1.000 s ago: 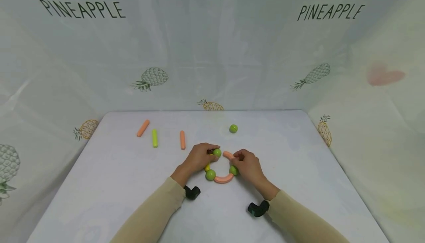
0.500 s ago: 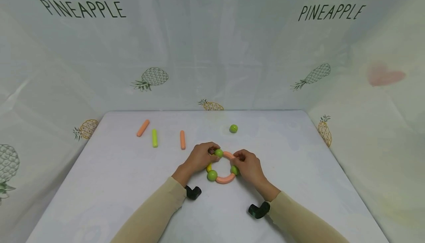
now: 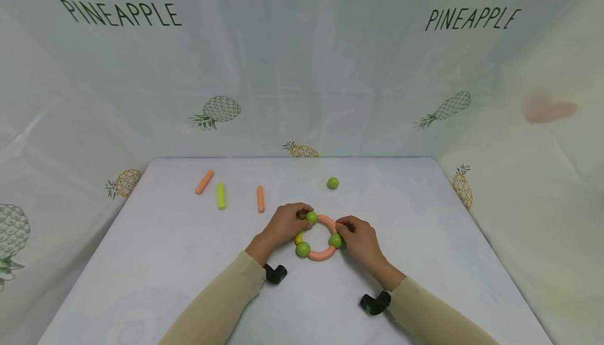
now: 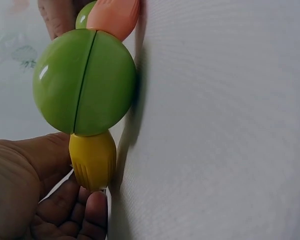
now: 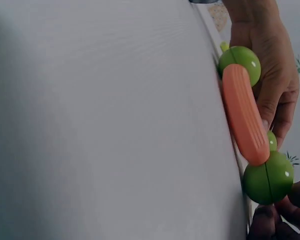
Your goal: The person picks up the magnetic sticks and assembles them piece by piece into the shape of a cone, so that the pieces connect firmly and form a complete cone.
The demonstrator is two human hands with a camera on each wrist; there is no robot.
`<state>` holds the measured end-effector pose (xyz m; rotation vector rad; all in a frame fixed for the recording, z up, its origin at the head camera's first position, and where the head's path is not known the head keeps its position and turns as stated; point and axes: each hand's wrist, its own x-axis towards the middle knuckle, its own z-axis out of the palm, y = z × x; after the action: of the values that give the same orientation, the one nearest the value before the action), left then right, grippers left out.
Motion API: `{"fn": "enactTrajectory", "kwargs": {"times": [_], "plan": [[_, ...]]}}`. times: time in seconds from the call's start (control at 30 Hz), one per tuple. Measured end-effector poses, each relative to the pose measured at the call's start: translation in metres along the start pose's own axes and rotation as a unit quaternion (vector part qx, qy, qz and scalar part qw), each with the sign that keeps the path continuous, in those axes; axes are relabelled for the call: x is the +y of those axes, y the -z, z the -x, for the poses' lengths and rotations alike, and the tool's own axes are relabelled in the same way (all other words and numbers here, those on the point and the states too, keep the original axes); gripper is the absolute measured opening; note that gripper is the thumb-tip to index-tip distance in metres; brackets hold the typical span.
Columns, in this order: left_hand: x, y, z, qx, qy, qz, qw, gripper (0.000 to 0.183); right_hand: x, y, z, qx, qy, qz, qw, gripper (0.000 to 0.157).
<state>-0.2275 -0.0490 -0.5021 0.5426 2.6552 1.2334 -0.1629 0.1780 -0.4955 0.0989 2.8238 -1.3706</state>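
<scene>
A ring of plastic pieces lies on the table in the head view. A near-left green ball point(image 3: 303, 249), a right green ball point(image 3: 335, 240) and a far green ball point(image 3: 312, 217) are linked by a front orange curved rod point(image 3: 322, 254), a far orange curved rod point(image 3: 326, 221) and a yellow curved rod point(image 3: 298, 238). My left hand point(image 3: 282, 223) pinches the far ball between thumb and fingers, partly covering the yellow rod. With bent fingers, my right hand point(image 3: 363, 241) pinches the far orange rod close to the right ball. In the right wrist view its fingertips are partly hidden behind that ball.
Farther back on the white table point(image 3: 401, 198) lie two straight orange rods, one farther left point(image 3: 204, 182) and one nearer the ring point(image 3: 260, 198). Between them is a yellow-green rod point(image 3: 220, 196). A loose green ball point(image 3: 333, 183) sits behind the ring. Pineapple-print cloth surrounds the table.
The gap between the far green ball and the far orange rod has closed as the left hand moved slightly right. My right hand has shifted right, uncovering more of the rod and right ball.
</scene>
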Motion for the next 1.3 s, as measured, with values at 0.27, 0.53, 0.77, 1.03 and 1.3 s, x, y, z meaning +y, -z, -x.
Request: {"fn": "enactTrajectory", "kwargs": {"times": [0.27, 0.53, 0.77, 1.03, 1.3], "plan": [[0.0, 0.0, 0.0, 0.002, -0.006, -0.002, 1.0, 0.037, 0.016, 0.008, 0.012, -0.03, 0.057, -0.026, 0.998, 0.025], [0.001, 0.0, 0.001, -0.005, -0.001, -0.01, 0.9999, 0.043, 0.023, 0.011, 0.015, -0.069, 0.125, -0.016, 0.99, 0.034], [0.001, 0.0, 0.004, 0.002, 0.006, 0.0, 1.0, 0.043, 0.023, 0.01, 0.016, -0.069, 0.118, -0.021, 0.99, 0.031], [-0.002, 0.006, 0.009, 0.017, -0.005, 0.009, 0.9998, 0.042, 0.023, 0.01, 0.017, -0.063, 0.122, -0.018, 0.99, 0.031], [-0.009, 0.032, 0.015, 0.062, 0.0, 0.044, 0.9971, 0.039, 0.024, 0.01, 0.018, -0.064, 0.117, -0.022, 0.991, 0.031]]}}
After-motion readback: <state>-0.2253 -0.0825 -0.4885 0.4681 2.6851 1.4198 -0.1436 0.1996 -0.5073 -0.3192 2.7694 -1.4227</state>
